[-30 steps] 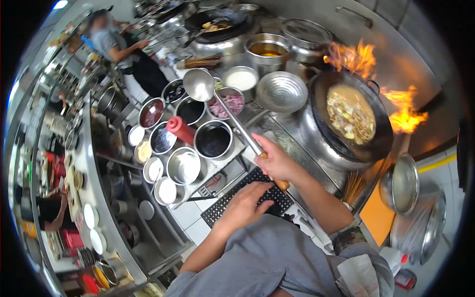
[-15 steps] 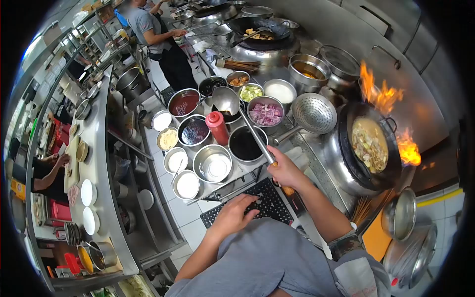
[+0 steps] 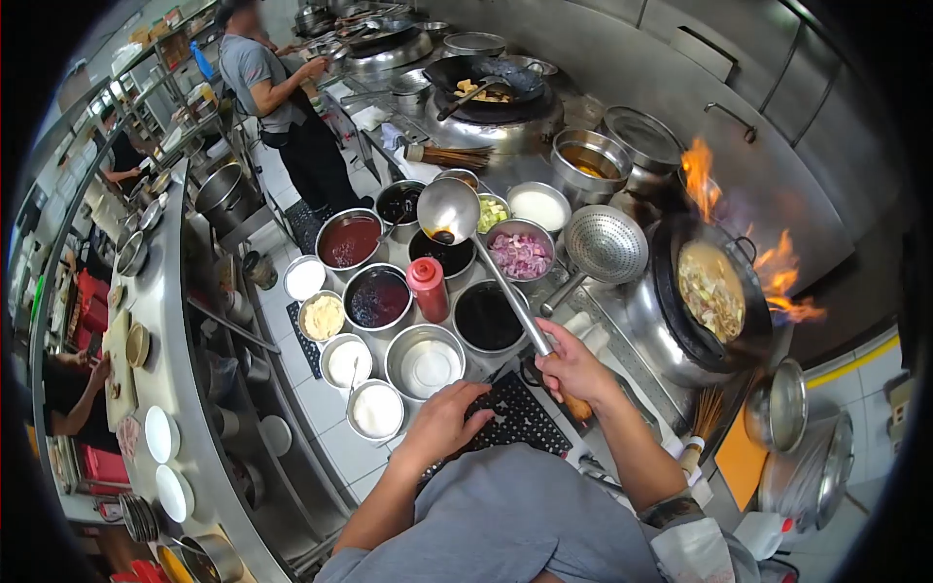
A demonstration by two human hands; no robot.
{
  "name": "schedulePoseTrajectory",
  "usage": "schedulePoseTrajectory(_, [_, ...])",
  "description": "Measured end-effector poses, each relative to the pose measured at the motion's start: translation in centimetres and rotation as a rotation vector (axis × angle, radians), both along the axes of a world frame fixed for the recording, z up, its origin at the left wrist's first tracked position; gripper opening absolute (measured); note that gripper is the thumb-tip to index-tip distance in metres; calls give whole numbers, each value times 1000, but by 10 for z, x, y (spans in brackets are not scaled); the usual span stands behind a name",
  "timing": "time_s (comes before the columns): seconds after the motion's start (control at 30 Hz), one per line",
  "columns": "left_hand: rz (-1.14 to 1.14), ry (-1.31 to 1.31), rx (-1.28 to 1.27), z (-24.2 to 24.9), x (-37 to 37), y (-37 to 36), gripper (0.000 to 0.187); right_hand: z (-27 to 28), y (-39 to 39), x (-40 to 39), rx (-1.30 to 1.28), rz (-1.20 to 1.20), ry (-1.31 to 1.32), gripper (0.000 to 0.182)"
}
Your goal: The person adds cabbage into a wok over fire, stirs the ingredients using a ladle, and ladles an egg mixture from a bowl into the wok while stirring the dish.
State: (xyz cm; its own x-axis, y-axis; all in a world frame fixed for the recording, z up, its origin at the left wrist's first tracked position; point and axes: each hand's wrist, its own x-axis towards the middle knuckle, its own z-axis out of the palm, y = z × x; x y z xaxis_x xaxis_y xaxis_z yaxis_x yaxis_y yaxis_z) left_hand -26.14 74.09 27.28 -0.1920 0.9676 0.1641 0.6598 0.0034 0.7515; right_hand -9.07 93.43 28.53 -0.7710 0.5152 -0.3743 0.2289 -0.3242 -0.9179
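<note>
My right hand (image 3: 573,367) is closed round the handle of a long metal ladle (image 3: 449,210). The ladle's bowl, with a little dark liquid in it, hangs above the seasoning pots, over a pot of dark sauce (image 3: 442,255). My left hand (image 3: 445,422) holds nothing, fingers apart, near the empty-looking steel bowl (image 3: 425,363). A red squeeze bottle (image 3: 428,290) stands between pots of dark sauce. At the right, a wok (image 3: 711,291) holds pale broth with food pieces, and flames rise behind it.
A perforated strainer (image 3: 604,245) lies beside chopped purple onion (image 3: 522,251). Behind are an oil pot (image 3: 591,161) and another wok (image 3: 486,85). A co-worker (image 3: 277,107) stands at the upper left. A long counter (image 3: 190,389) with white bowls runs along the left.
The ladle has risen from the dark sauce pot and now holds some dark liquid. My right hand has moved slightly lower and right. The view has shifted a little.
</note>
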Motion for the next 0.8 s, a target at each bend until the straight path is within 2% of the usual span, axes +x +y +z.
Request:
schedulePoseTrajectory(0.13, [74,-3,31,4,-19,14,30,-3,-4,-1,-7,2,-5,68])
schedulePoseTrajectory(0.33, [121,33,161,9,-56,47,26,-6,-10,6,-398,-119,251,71])
schedulePoseTrajectory(0.43, [227,-45,151,9,-79,63,25,2,-21,24,-534,-223,421,71])
schedulePoseTrajectory(0.53, [400,-103,130,0,-115,74,23,6,-28,66,-514,-364,596,71])
schedulePoseTrajectory(0.6, [479,-112,168,5,-141,82,24,24,-27,100,-380,-468,597,73])
schedulePoseTrajectory(0.63, [522,-35,175,-1,-158,88,24,34,-28,119,-287,-533,562,74])
schedulePoseTrajectory(0.67, [559,40,188,-11,-174,92,24,48,-29,135,-203,-640,489,74])
schedulePoseTrajectory(0.73, [526,22,221,-10,-189,101,25,70,-29,169,24,-762,275,73])
schedulePoseTrajectory(0.8, [511,17,224,-2,-185,113,26,84,-27,203,213,-811,24,72])
